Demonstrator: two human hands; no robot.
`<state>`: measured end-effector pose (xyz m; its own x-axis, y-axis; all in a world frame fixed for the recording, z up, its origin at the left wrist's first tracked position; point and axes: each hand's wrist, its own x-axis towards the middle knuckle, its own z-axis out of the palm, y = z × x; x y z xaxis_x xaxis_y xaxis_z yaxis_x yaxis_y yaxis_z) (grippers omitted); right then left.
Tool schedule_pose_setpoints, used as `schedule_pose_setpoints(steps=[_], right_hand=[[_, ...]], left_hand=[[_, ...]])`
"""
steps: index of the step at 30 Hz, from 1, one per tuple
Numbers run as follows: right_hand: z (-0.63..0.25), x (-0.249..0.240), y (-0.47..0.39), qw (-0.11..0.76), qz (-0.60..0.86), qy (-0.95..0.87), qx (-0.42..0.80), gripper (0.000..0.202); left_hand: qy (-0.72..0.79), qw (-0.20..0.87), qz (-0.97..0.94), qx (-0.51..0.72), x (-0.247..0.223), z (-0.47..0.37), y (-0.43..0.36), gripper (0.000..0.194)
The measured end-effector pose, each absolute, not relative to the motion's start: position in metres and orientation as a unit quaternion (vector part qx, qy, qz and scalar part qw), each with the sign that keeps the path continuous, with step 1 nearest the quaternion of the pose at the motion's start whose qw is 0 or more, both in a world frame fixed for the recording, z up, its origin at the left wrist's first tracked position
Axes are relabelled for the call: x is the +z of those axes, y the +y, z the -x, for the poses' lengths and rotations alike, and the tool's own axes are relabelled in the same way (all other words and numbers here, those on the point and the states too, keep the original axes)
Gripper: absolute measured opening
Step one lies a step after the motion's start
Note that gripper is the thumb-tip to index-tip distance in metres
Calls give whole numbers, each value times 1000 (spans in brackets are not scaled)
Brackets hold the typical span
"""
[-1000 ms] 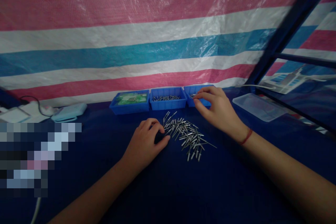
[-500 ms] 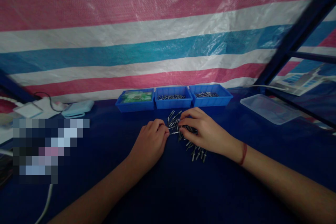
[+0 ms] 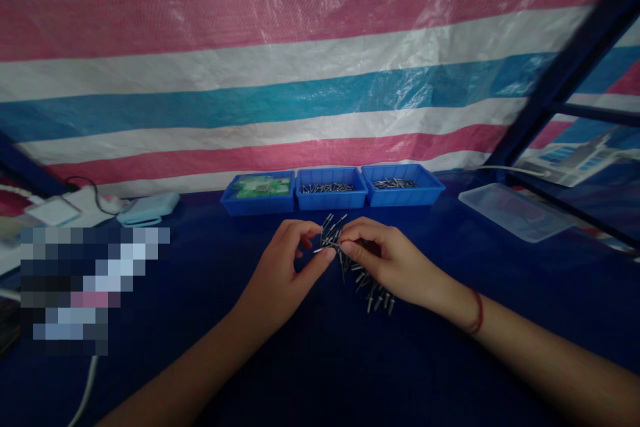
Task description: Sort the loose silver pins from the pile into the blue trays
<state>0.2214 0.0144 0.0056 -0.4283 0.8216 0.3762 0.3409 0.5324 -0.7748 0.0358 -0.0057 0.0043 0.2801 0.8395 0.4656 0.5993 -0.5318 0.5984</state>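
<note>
A loose pile of metal rivets [image 3: 381, 297] lies on the dark blue table [image 3: 320, 360], partly hidden by my right hand [image 3: 383, 250]. That hand pinches a single rivet [image 3: 325, 249] between thumb and fingertips, at the pile's left edge. Beside it, my left hand [image 3: 290, 260] has thumb and index finger spread apart, with the thumb tip by the held rivet. Behind the pile stand three blue bins: the left bin [image 3: 257, 204] has green-and-clear packets, while the middle bin [image 3: 332, 199] and the right bin [image 3: 406, 195] hold rivets.
A clear plastic lid [image 3: 515, 211] lies at the right. On the left are a light blue case [image 3: 149, 209], a white charger [image 3: 57, 211], cables and a blurred-out object [image 3: 100, 287]. Striped sheeting [image 3: 300, 100] hangs behind, beside a dark frame post [image 3: 560, 80].
My left hand's closed fingers have opened, and its thumb has moved right toward my right hand. My right fingertips have closed on a rivet. The view has shifted slightly.
</note>
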Motion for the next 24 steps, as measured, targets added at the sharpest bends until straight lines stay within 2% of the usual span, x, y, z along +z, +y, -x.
schedule_pose_setpoints(steps=[8, 19, 24], right_hand=[[-220, 9, 8, 378, 352, -766, 382, 18], [-217, 10, 6, 361, 338, -749, 441, 16], [-216, 8, 8, 389, 331, -741, 437, 15]], left_hand=[[448, 211, -770, 402, 8, -39, -10, 6], [438, 186, -772, 422, 10, -39, -11, 7], [430, 181, -774, 427, 11, -38, -12, 7]])
